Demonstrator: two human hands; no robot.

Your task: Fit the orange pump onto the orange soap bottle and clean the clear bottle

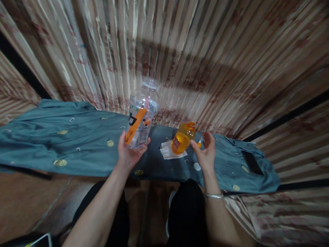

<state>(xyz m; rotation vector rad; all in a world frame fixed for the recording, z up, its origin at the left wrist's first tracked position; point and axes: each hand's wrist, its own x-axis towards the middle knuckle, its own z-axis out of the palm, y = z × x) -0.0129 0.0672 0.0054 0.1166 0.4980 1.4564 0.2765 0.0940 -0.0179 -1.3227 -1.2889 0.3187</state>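
Note:
My left hand (pixel 131 152) is wrapped round the lower part of a large clear plastic bottle (pixel 144 116) with an orange and black label. The bottle tilts slightly, its uncapped neck upward, above the cloth-covered table. To the right, a smaller bottle of orange liquid (pixel 181 139) stands uncapped on a folded white tissue (pixel 168 151). Beside it is my right hand (pixel 207 152), thumb and fingers apart, the thumb close to the bottle's side; I cannot tell whether it touches. A small orange cap (pixel 199 144) shows between thumb and fingers, seemingly behind them. A white round cap (pixel 197 166) lies near my right wrist.
A teal patterned cloth (pixel 87 144) covers the narrow table. A black phone (pixel 252 163) lies at its right end. Pleated curtains (pixel 164 51) hang right behind the table, with dark bars (pixel 288 116) at the sides. My legs (pixel 187 212) are below the front edge.

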